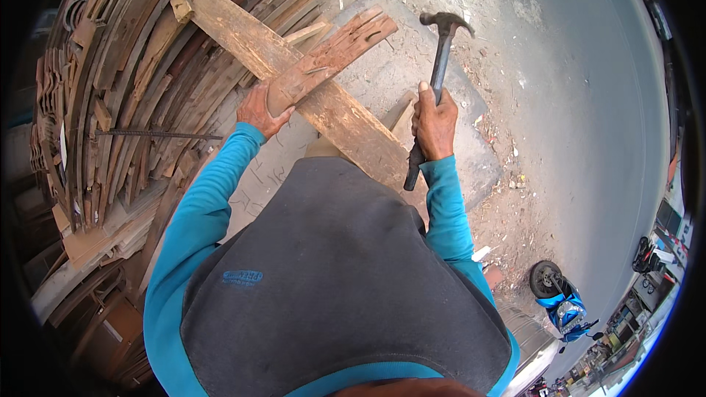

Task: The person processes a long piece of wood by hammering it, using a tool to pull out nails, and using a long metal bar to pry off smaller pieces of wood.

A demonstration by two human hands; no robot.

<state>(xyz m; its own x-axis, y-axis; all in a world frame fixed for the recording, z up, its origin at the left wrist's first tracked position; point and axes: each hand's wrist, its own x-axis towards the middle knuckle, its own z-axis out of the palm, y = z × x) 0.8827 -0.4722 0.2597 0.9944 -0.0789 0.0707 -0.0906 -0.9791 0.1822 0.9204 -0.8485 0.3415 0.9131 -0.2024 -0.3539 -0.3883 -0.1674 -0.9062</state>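
Note:
My left hand (260,109) grips the near end of a short, worn, splintered wooden board (334,55) that lies across a longer wooden plank (243,33). The longer plank runs from the upper left down toward my body. My right hand (434,123) is closed around the handle of a claw hammer (440,59), raised with its metal head up, to the right of both boards. The hammer head is apart from the wood. Both arms wear blue sleeves under a dark grey vest.
A big stack of old curved wooden slats (125,88) fills the left side, with a thin metal rod (158,134) sticking out. A grey concrete slab (390,81) lies under the boards. Dusty ground with debris spreads right; a blue motorbike (562,301) stands at lower right.

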